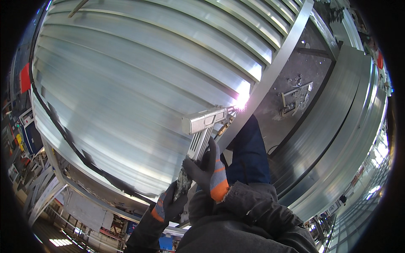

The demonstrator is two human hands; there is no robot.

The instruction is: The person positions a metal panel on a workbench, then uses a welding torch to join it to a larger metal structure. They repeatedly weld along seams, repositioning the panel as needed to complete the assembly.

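Note:
My right hand (pixel 207 172), in a black, grey and orange glove, is wrapped round the grip of a silver handheld welding gun (pixel 206 119). Below it my gloved left hand (pixel 170 205) holds the dark, wrapped cable sleeve (pixel 183 182) coming out of the grip. The gun's nozzle points right, at the joint where a slatted metal panel (pixel 126 90) meets a flat metal frame bar (pixel 276 71). A bright white-pink weld spot (pixel 241 101) glows at the tip and hides the seam there.
A black cable (pixel 80 152) runs along the panel's left side. To my right lies a stack of long metal profiles (pixel 333 139). Scrap metal pieces (pixel 293 99) lie on the floor beyond the frame bar. A blue machine (pixel 31 135) stands far left.

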